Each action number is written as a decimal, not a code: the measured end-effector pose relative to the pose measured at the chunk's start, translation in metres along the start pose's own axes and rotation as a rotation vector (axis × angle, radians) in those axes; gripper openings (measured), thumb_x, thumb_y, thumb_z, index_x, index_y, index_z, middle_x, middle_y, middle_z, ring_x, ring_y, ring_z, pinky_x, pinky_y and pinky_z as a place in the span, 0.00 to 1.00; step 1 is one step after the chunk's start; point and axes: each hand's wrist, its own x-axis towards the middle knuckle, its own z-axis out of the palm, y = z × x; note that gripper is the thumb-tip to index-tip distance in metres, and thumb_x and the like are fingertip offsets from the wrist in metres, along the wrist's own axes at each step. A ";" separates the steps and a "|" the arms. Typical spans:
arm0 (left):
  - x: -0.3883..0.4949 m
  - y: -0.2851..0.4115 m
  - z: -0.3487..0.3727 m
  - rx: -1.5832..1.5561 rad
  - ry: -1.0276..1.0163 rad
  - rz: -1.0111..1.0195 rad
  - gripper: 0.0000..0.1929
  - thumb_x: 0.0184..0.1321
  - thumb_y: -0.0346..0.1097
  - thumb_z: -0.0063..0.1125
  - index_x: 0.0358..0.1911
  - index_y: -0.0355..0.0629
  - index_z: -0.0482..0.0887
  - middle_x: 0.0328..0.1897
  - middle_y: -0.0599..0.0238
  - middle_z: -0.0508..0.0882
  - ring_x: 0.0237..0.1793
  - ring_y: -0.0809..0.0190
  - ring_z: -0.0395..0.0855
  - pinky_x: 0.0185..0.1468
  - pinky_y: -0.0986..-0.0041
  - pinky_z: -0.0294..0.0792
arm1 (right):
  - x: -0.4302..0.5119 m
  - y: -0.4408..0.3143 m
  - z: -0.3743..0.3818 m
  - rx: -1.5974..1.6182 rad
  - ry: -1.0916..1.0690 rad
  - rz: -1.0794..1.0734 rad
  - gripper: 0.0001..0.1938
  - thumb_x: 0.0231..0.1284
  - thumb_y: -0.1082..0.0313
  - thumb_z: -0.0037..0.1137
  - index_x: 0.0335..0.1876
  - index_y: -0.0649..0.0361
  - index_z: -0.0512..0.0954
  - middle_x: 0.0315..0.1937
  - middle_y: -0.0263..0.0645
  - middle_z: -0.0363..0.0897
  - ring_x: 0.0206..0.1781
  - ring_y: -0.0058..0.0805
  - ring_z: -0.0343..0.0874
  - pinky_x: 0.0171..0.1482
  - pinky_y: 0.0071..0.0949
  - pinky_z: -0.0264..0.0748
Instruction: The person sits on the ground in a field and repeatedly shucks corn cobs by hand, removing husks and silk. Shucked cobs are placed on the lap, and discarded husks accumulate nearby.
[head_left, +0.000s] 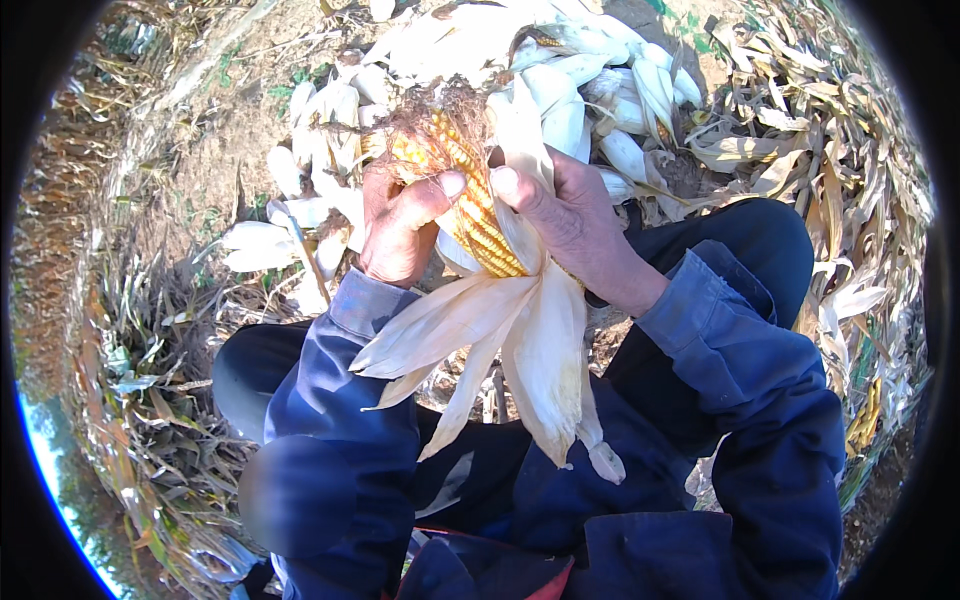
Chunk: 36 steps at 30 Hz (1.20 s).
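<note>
Between my two hands is an ear of yellow corn (480, 206), partly bared, its tip pointing away from me. Brown corn silk (450, 112) tangles around the tip. My left hand (409, 214) grips the upper part of the ear, thumb lying on the silk and kernels. On the other side my right hand (574, 217) holds a pale husk leaf (521, 127) that still stands along the ear, with the thumb close to the kernels. Several peeled-back husk leaves (544, 360) spread from the base and hang towards my lap.
Beyond my hands lies a heap of ears in pale husks (622, 97), some overexposed by sunlight. Dry corn stalks and leaves (840, 150) are piled along the right, with more stalks (165, 420) at left. Bare soil (202, 127) shows at upper left. My bent knees (757, 240) flank the work.
</note>
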 end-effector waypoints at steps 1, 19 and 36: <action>-0.001 -0.001 0.001 -0.012 -0.007 -0.004 0.38 0.50 0.44 0.63 0.65 0.29 0.68 0.68 0.41 0.72 0.65 0.46 0.75 0.67 0.57 0.69 | -0.002 0.000 0.004 0.035 -0.016 -0.017 0.27 0.69 0.44 0.56 0.49 0.68 0.77 0.36 0.34 0.80 0.44 0.16 0.76 0.47 0.21 0.75; 0.003 0.001 0.001 -0.082 0.007 0.004 0.36 0.50 0.38 0.63 0.63 0.29 0.68 0.62 0.48 0.74 0.63 0.48 0.72 0.68 0.60 0.64 | 0.005 -0.004 -0.017 0.279 0.193 0.237 0.13 0.74 0.61 0.53 0.52 0.63 0.77 0.42 0.32 0.83 0.42 0.16 0.80 0.48 0.20 0.77; -0.010 0.002 0.013 -0.026 0.005 -0.080 0.26 0.46 0.34 0.65 0.52 0.34 0.81 0.45 0.64 0.85 0.47 0.64 0.81 0.56 0.72 0.69 | -0.002 -0.003 0.000 0.212 0.063 0.099 0.12 0.71 0.64 0.56 0.46 0.67 0.78 0.38 0.31 0.83 0.39 0.12 0.76 0.43 0.19 0.74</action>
